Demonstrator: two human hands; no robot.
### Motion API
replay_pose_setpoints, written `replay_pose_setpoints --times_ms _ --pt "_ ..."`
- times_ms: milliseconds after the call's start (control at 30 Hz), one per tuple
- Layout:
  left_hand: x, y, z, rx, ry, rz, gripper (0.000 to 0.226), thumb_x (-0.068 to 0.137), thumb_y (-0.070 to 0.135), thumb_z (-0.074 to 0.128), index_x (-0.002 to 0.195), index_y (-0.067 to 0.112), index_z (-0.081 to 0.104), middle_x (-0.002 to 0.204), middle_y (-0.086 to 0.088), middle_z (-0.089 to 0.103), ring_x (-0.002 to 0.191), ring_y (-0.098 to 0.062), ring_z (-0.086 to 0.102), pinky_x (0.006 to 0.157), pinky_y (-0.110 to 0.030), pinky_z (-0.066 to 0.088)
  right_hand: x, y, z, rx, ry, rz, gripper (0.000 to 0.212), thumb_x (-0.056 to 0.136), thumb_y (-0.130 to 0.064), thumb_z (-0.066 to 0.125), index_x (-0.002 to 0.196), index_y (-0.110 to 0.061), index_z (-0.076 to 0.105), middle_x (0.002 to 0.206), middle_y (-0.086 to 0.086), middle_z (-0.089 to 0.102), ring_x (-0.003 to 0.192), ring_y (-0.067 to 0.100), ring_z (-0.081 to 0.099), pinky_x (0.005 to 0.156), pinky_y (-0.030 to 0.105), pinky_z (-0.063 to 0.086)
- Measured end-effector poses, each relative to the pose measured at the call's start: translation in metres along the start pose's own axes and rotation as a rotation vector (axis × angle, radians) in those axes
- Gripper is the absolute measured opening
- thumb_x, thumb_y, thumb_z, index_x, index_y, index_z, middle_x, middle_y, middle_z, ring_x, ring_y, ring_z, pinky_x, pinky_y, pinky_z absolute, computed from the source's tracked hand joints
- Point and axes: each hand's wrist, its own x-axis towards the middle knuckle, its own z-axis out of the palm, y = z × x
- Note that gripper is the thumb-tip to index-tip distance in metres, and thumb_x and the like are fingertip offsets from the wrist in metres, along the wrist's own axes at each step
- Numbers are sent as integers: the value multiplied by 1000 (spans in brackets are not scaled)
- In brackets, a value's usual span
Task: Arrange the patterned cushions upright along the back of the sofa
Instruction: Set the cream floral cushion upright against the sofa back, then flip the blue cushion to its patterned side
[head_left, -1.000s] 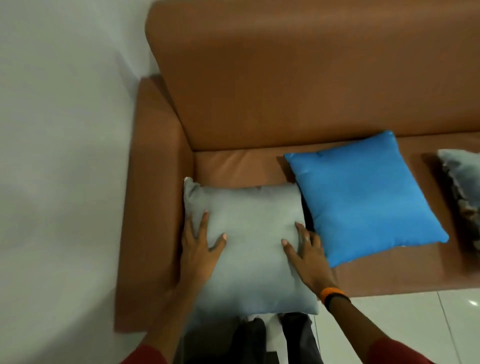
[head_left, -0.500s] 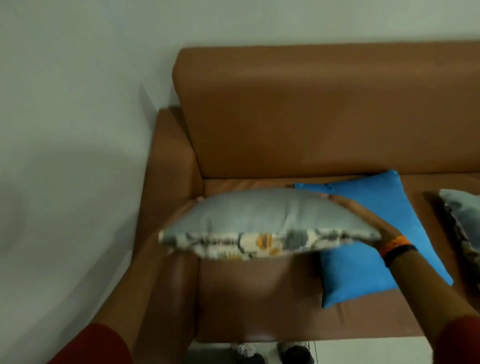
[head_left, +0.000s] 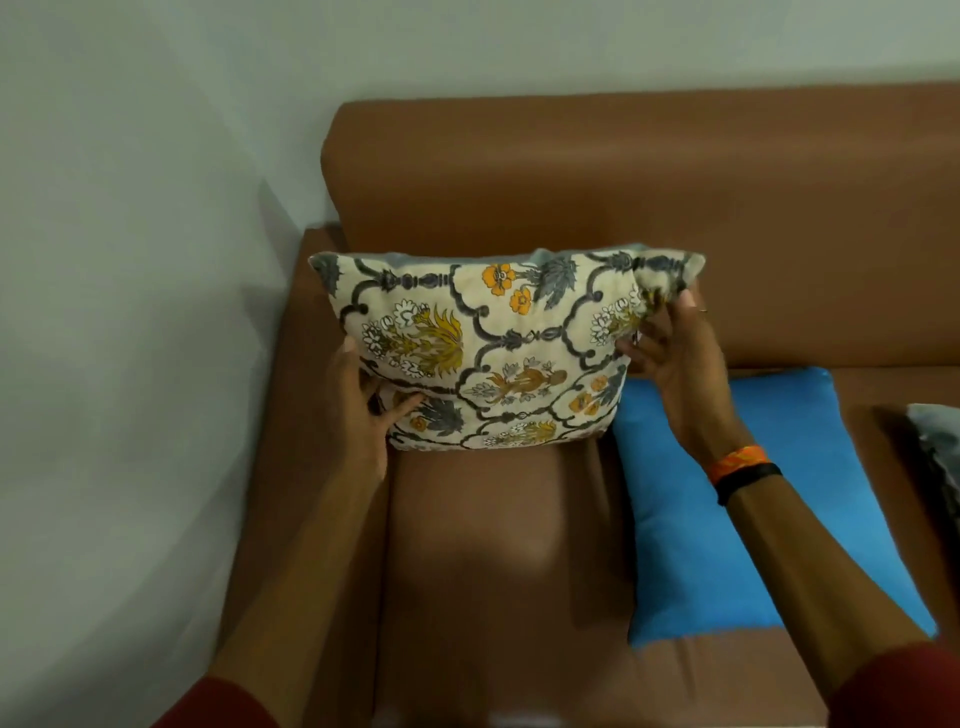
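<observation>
Task early. Patterned cushion (head_left: 498, 353) held on edge, floral face toward camera, at the left end of the sofa (head_left: 623, 197) near the backrest; whether it touches backrest or seat, cannot tell. Left hand (head_left: 363, 410) closed on its lower left edge; right hand (head_left: 670, 353) pinches the upper right corner. Blue cushion (head_left: 753, 519) lies flat on the seat; another cushion (head_left: 940, 447) at far right, also not upright.
</observation>
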Motion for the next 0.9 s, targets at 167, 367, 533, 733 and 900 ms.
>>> replay_pose_setpoints --times_ms 167,367,533,733,900 --pt "-20 -50 40 885 239 1074 57 99 40 59 148 16 45 156 -20 45 147 -33 41 129 -36 29 1 52 40 -748 161 -831 55 105 -36 65 155 -27 45 171 24 25 163 29 26 131 50 29" --pt "22 -177 48 1543 251 1203 54 103 39 56 154 23 47 159 -23 47 150 -46 38 119 -73 36 14 182 32 -1322 27 -843 52 107 -37 62 157 -29 53 169 20 40 158 38 24 124 76 25" --pt "-73 -277 36 1552 -174 744 62 103 47 44 161 28 33 170 -14 29 159 -37 28 133 -45 24 -56 202 -66 -1127 -300 -515 59 87 -1 75 145 -9 67 169 23 39 160 45 30 127 65 34" --pt "-169 -309 149 585 -436 -4 87 79 71 71 153 46 33 165 18 35 155 -2 35 123 -18 33 -82 133 -213 -1139 171 -449 42 92 -32 63 133 -29 69 158 13 56 150 38 45 120 62 35" --pt "-170 -313 212 567 -242 -117 82 85 48 80 156 41 40 161 16 46 143 0 49 124 -23 38 -48 107 -362 -1044 327 410 94 79 -89 57 161 -53 31 173 6 35 159 35 32 126 66 27"
